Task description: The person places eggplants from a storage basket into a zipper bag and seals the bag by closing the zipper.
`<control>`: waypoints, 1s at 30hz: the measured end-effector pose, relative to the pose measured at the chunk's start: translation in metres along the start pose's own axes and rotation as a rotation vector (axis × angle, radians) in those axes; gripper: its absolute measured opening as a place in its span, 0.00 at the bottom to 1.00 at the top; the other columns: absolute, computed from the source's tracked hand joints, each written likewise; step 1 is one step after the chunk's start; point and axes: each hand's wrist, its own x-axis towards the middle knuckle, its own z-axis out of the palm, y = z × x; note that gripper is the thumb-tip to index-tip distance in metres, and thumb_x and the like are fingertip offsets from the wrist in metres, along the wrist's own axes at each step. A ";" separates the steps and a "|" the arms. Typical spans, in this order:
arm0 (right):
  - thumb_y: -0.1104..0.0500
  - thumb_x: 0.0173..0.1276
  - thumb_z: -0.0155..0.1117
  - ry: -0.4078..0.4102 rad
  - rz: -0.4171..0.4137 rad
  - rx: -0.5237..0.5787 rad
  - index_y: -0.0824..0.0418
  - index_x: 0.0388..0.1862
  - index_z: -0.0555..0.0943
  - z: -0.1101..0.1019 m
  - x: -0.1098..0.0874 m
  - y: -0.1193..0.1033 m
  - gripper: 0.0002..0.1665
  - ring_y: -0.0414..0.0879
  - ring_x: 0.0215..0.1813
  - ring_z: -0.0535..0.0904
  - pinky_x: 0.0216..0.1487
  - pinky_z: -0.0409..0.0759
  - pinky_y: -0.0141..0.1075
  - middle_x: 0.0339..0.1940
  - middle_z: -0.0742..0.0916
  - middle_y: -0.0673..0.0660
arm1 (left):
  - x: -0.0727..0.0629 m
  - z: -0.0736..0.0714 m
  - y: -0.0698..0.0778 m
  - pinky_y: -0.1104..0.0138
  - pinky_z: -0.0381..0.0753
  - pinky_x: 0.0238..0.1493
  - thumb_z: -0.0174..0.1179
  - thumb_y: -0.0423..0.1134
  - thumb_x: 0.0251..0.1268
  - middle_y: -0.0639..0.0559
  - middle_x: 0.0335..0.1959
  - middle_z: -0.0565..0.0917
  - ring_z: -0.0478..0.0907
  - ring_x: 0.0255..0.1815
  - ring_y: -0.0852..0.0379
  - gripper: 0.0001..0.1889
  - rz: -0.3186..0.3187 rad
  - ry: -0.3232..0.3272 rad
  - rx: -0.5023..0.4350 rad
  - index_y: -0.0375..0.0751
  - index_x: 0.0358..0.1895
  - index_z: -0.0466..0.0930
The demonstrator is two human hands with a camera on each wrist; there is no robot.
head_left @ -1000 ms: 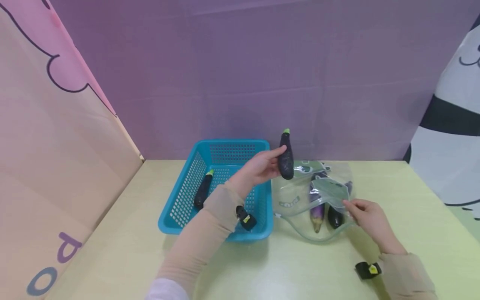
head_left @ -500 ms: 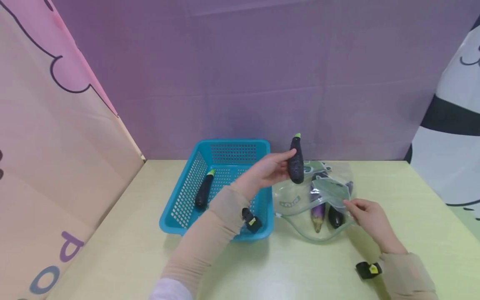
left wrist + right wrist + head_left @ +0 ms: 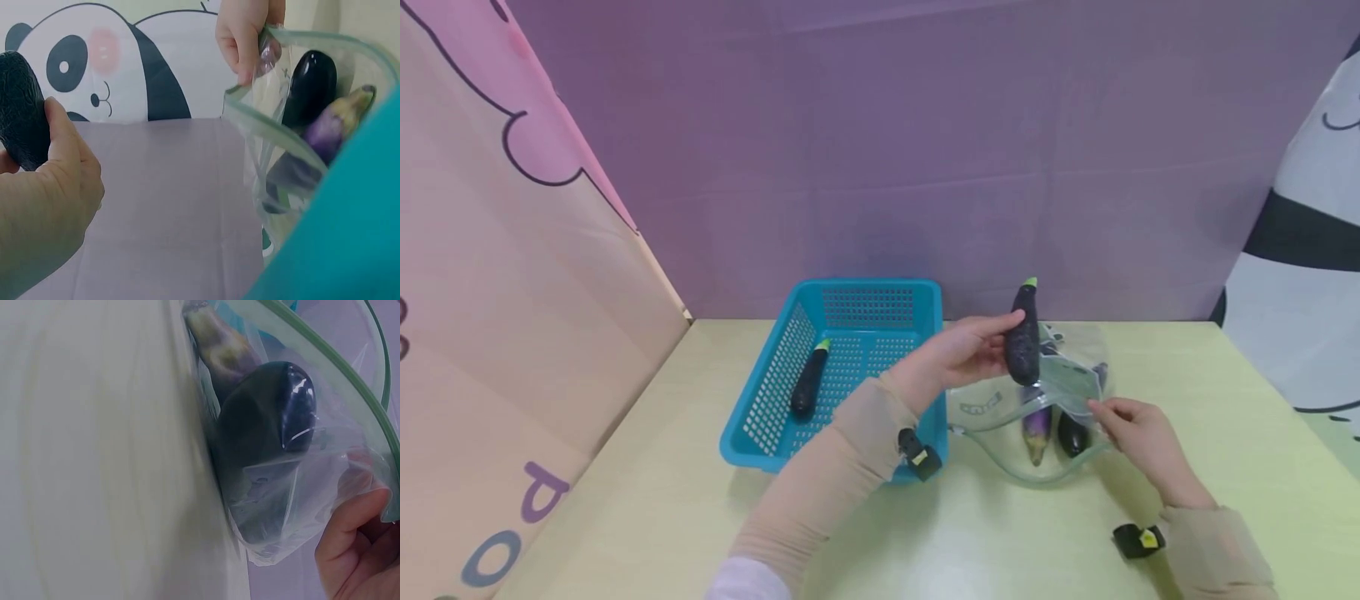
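A dark eggplant (image 3: 1023, 342) with a green tip is gripped upright in my left hand (image 3: 966, 354), above the left part of a clear zip bag (image 3: 981, 408). My right hand (image 3: 1142, 437) pinches the bag's rim at its right side, holding the mouth apart. Inside the bag lie a purple eggplant (image 3: 1036, 429) with a pale end and a glossy black eggplant (image 3: 1073, 435). The right wrist view shows the black eggplant (image 3: 265, 444) close up through the plastic, beside the fingers of my right hand (image 3: 359, 550).
A blue perforated basket (image 3: 730, 454) stands left of the bag, with one dark eggplant (image 3: 810, 382) in it. My left forearm passes over its front right corner. A purple cloth (image 3: 880, 150) hangs behind the pale table (image 3: 647, 500).
My left hand has carried the dark eggplant to the right and slightly lower, from beside the basket's rim to over the bag. My right hand and the bag have stayed in place.
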 end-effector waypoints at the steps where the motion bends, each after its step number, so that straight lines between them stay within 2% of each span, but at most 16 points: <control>1: 0.47 0.73 0.50 0.001 -0.001 -0.002 0.68 0.25 0.77 0.000 0.000 0.000 0.27 0.39 0.18 0.66 0.20 0.67 0.34 0.12 0.72 0.46 | 0.000 0.001 -0.001 0.53 0.64 0.69 0.45 0.38 0.74 0.29 0.66 0.65 0.63 0.68 0.40 0.24 -0.003 -0.005 -0.006 0.25 0.66 0.61; 11: 0.47 0.73 0.51 0.007 0.000 -0.002 0.68 0.25 0.77 0.001 0.000 0.002 0.27 0.39 0.17 0.65 0.18 0.66 0.34 0.12 0.72 0.45 | -0.001 0.024 -0.013 0.51 0.64 0.68 0.46 0.37 0.74 0.30 0.63 0.69 0.65 0.67 0.39 0.22 -0.029 -0.040 -0.014 0.25 0.64 0.63; 14: 0.46 0.73 0.51 0.004 0.000 -0.003 0.68 0.25 0.77 0.000 0.000 0.002 0.28 0.39 0.17 0.65 0.18 0.65 0.34 0.12 0.72 0.46 | -0.001 0.029 -0.018 0.50 0.63 0.68 0.46 0.38 0.74 0.29 0.63 0.68 0.64 0.68 0.38 0.23 -0.041 -0.043 -0.047 0.25 0.65 0.63; 17: 0.47 0.73 0.50 0.003 0.002 -0.010 0.68 0.26 0.78 0.000 0.001 0.002 0.27 0.39 0.17 0.66 0.18 0.66 0.34 0.13 0.73 0.46 | -0.001 0.033 -0.022 0.51 0.61 0.70 0.46 0.37 0.74 0.29 0.65 0.66 0.62 0.69 0.38 0.24 -0.056 -0.053 -0.126 0.25 0.66 0.61; 22: 0.53 0.74 0.50 0.001 0.000 -0.038 0.69 0.32 0.80 -0.001 0.002 0.002 0.21 0.37 0.19 0.67 0.22 0.68 0.32 0.14 0.74 0.46 | -0.003 0.037 -0.030 0.52 0.61 0.70 0.47 0.37 0.73 0.29 0.64 0.67 0.62 0.69 0.38 0.24 -0.061 -0.039 -0.213 0.26 0.66 0.61; 25: 0.55 0.73 0.50 0.009 -0.009 -0.048 0.69 0.34 0.81 0.000 0.002 0.003 0.19 0.37 0.21 0.68 0.23 0.68 0.31 0.14 0.75 0.46 | -0.004 0.037 -0.034 0.52 0.62 0.69 0.48 0.38 0.73 0.30 0.62 0.69 0.64 0.68 0.38 0.24 -0.074 -0.025 -0.211 0.27 0.65 0.62; 30: 0.50 0.74 0.50 0.004 -0.005 -0.046 0.66 0.29 0.80 0.000 0.002 0.002 0.22 0.38 0.19 0.67 0.21 0.67 0.32 0.14 0.73 0.46 | -0.008 0.035 -0.041 0.53 0.64 0.69 0.48 0.39 0.72 0.30 0.62 0.69 0.64 0.68 0.37 0.24 -0.102 -0.030 -0.180 0.28 0.65 0.62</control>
